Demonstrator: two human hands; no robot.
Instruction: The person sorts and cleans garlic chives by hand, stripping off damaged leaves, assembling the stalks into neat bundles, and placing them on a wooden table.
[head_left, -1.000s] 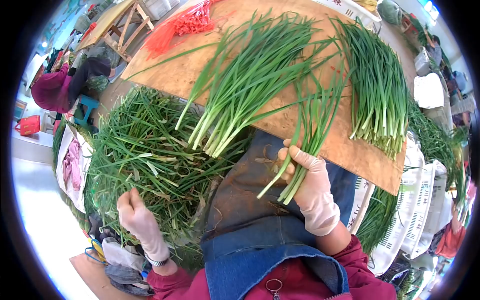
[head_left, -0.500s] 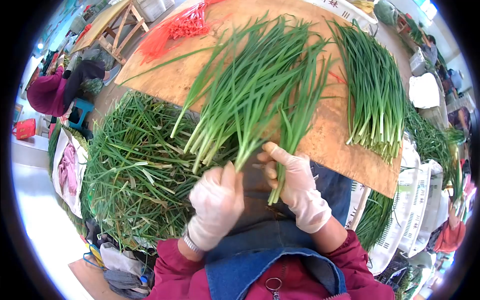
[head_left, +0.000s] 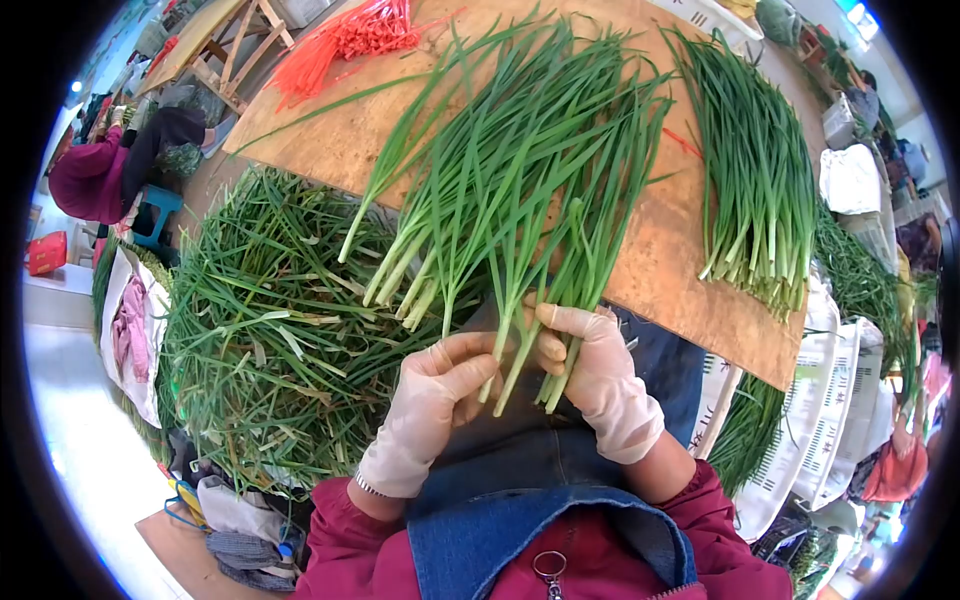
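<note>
Both of my hands wear thin whitish gloves. My left hand [head_left: 425,400] pinches the pale lower end of a chive stalk [head_left: 497,365] between thumb and fingers. In my right hand [head_left: 600,375], the fingers are closed round the stems of a small bunch of garlic chives [head_left: 580,270], their cut ends sticking out below. Other loose garlic chives [head_left: 480,190] lie beside it on the wooden board [head_left: 650,265], stems hanging over the near edge. To the right rests a thick, evenly laid pile of garlic chives [head_left: 755,170].
A big heap of tangled leaves and stalks [head_left: 270,330] is at the left. Red plastic ties [head_left: 365,35] lie on the board's far left. White plastic crates [head_left: 815,420] stand at the right. Another person [head_left: 100,175] sits at the far left near a blue stool [head_left: 158,215].
My left hand has opened from a tighter grip and moved slightly down, with stalks now fanned apart near its fingertips. My right hand stays on its bunch, almost in place.
</note>
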